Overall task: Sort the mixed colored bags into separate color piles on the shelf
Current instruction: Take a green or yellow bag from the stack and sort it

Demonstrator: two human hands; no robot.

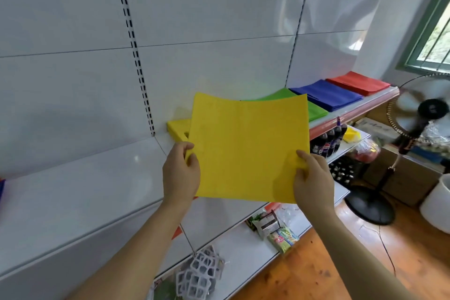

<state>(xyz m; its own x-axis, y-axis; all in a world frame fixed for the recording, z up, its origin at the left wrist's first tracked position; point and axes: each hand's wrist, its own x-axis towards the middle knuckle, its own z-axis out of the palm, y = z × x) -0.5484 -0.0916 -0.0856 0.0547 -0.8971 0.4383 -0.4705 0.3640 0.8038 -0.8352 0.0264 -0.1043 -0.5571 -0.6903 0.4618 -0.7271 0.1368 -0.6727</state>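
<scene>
A flat yellow bag (246, 148) is held up in front of the white shelf (85, 178). My left hand (181, 173) pinches its lower left edge and my right hand (313, 180) pinches its lower right edge. Behind it a yellow pile (176, 128) lies on the shelf against the back panel, mostly hidden by the bag. Further right along the shelf lie a green pile (316, 111), a blue pile (326, 96) and a red pile (358, 83), side by side.
A bit of blue (2, 189) shows at the shelf's far left edge. Lower shelves hold dark bottles (328, 140), snack packets (282, 238) and white plastic grids (202, 273). A running standing fan (418, 114) and a white bucket (438, 204) stand on the wooden floor at right.
</scene>
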